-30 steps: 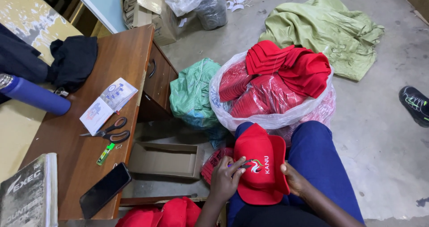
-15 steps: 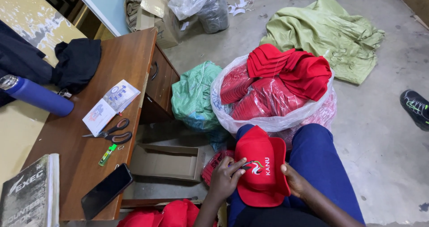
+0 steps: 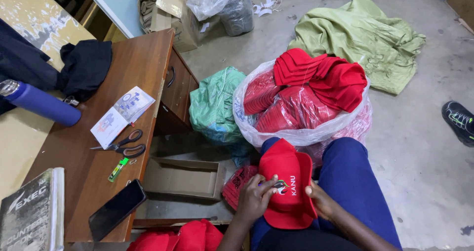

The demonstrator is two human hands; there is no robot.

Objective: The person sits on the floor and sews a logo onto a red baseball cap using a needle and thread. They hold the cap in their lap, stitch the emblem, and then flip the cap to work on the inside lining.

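Hardly anything shifts: both hands stay on the red cap (image 3: 288, 182) (on the lap), left hand (image 3: 255, 200) fingers curled, pinching its front; right hand (image 3: 320, 201) clasps the edge.

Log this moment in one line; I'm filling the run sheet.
left hand: on red cap | right hand: holding cap edge | cap: on lap | bag of caps: ahead

place: storeroom-workshop | signs: bare concrete floor (image 3: 419, 147), bagged red caps (image 3: 301, 98), wooden desk (image 3: 133, 83), cartons (image 3: 173, 14)
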